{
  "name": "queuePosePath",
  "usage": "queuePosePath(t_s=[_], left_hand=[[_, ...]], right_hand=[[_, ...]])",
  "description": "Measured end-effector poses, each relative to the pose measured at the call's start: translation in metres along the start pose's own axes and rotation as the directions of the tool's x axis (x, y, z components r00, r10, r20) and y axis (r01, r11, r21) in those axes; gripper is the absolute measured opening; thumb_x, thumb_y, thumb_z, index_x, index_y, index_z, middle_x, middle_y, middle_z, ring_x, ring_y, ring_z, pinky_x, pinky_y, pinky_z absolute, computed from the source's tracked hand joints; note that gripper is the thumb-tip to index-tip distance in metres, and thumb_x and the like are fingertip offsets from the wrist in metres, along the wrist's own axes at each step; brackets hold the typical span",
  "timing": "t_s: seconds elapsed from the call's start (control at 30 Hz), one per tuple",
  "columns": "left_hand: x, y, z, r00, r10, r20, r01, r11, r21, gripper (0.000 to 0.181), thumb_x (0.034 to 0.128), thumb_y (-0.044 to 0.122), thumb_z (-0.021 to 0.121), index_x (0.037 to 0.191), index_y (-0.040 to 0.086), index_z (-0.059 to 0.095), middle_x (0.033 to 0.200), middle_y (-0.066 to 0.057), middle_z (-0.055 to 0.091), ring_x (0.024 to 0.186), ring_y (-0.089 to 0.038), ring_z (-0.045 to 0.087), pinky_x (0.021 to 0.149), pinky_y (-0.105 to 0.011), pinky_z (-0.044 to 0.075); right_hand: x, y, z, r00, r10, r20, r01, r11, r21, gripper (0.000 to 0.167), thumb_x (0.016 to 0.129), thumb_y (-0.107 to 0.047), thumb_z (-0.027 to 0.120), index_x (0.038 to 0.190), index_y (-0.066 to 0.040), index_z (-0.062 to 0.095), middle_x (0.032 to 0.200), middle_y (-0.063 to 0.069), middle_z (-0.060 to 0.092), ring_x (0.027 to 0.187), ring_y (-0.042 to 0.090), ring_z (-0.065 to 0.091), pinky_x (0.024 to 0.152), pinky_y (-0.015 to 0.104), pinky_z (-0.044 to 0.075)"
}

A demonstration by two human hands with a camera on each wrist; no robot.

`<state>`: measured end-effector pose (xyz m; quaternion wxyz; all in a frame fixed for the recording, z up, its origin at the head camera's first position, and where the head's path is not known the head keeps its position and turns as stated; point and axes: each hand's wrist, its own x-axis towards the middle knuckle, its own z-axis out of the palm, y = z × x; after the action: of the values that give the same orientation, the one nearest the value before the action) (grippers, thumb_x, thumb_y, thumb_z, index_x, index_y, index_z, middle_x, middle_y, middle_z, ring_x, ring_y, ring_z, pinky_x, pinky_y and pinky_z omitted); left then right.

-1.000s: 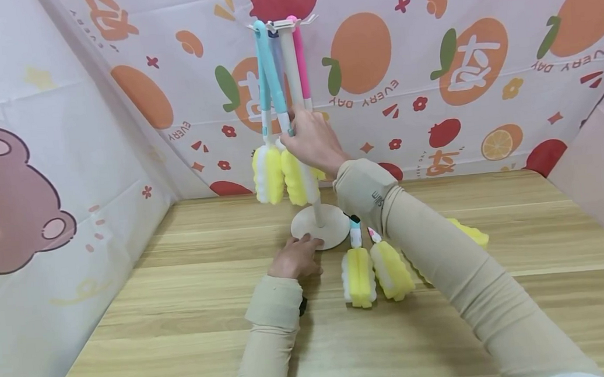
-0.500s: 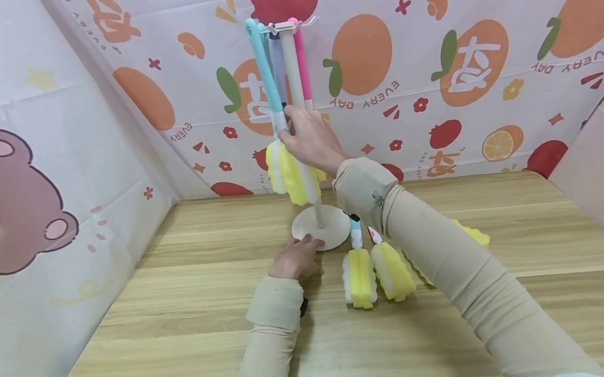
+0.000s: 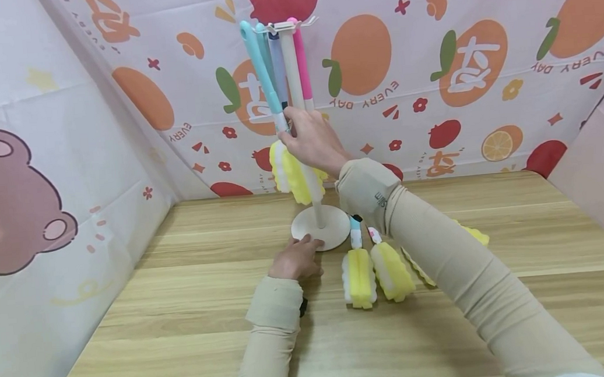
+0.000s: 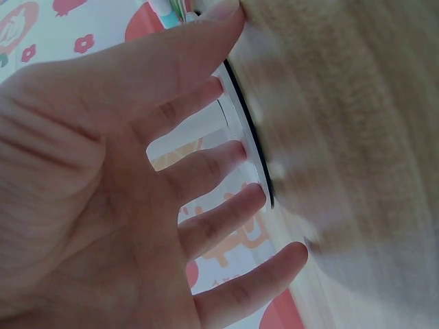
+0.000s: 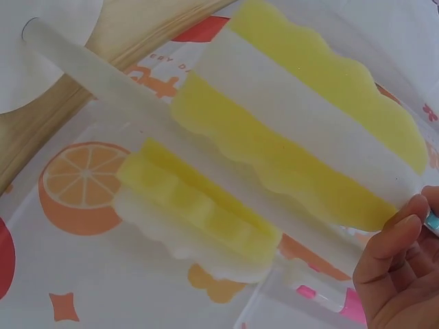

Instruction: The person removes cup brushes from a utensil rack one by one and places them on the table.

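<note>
My right hand [image 3: 313, 138] pinches a light-blue-handled sponge brush [image 3: 261, 68] low on its handle. The handle leans left, its looped top apart from the hooks of the white stand [image 3: 319, 213]. In the right wrist view its yellow-and-white sponge head [image 5: 302, 116] lies alongside the pole. Another light-blue brush [image 3: 264, 54], a blue-violet brush [image 3: 278, 67] and a pink brush [image 3: 301, 66] hang on the stand, their lower parts partly hidden. My left hand [image 3: 293, 259] rests at the round base [image 3: 333, 228], spread fingertips touching its rim in the left wrist view.
Right of the base, a sponge brush with a light-blue handle [image 3: 359, 275] and one with a pink-marked handle [image 3: 392, 270] lie on the wooden table [image 3: 184, 313]. More yellow sponge [image 3: 473, 234] shows beyond my right sleeve. A printed cloth [image 3: 372, 142] hangs behind.
The light-blue brush in my right hand has come off its hook, its top swinging left and its sponge head moving right toward the pole. My left hand stays at the base.
</note>
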<state>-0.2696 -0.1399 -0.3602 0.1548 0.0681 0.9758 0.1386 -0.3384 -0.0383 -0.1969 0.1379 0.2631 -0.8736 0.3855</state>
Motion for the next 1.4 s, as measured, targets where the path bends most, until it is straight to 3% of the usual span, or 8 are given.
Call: queuePosePath(t_s=[0.2,0.6,1.03,1.4], left_hand=[[0.0,0.0,0.001,1.0,0.001,0.002,-0.001,1.0,-0.004,0.059,0.091,0.019,0.077,0.146,0.019,0.056,0.161,-0.009,0.037,0.146,-0.034,0.031,0.11,-0.058,0.036],[-0.002,0.0,-0.001,1.0,0.01,-0.006,-0.01,1.0,0.005,0.06,0.0902,0.019,0.078,0.146,0.019,0.056,0.161,-0.01,0.037,0.145,-0.034,0.033,0.108,-0.061,0.037],[-0.001,0.0,0.0,1.0,0.005,0.0,-0.005,1.0,-0.001,0.061,0.0904,0.019,0.077,0.147,0.019,0.055,0.161,-0.01,0.037,0.145,-0.035,0.032,0.109,-0.061,0.036],[-0.002,-0.001,0.0,1.0,0.018,-0.006,-0.018,1.0,0.007,0.061,0.089,0.018,0.078,0.146,0.018,0.056,0.16,-0.012,0.038,0.145,-0.036,0.033,0.107,-0.062,0.038]], right_hand=[[-0.003,0.005,0.002,1.0,0.005,0.029,-0.005,1.0,0.018,0.029,0.102,-0.014,0.061,0.128,0.0,0.06,0.108,0.012,0.069,0.081,0.021,0.064,0.078,0.029,0.058],[-0.01,0.016,0.001,0.999,-0.015,0.031,0.015,1.0,0.005,0.025,0.102,-0.014,0.061,0.123,0.0,0.06,0.102,0.013,0.065,0.081,0.023,0.06,0.075,0.032,0.055],[-0.017,0.033,-0.003,0.999,-0.003,0.041,0.003,1.0,0.003,0.027,0.102,-0.011,0.06,0.127,-0.001,0.06,0.108,0.014,0.066,0.087,0.024,0.06,0.077,0.032,0.055],[-0.018,0.048,-0.012,1.0,0.009,-0.02,-0.008,0.998,0.059,0.029,0.101,-0.008,0.059,0.128,0.003,0.059,0.108,0.018,0.066,0.088,0.028,0.061,0.083,0.039,0.057]])
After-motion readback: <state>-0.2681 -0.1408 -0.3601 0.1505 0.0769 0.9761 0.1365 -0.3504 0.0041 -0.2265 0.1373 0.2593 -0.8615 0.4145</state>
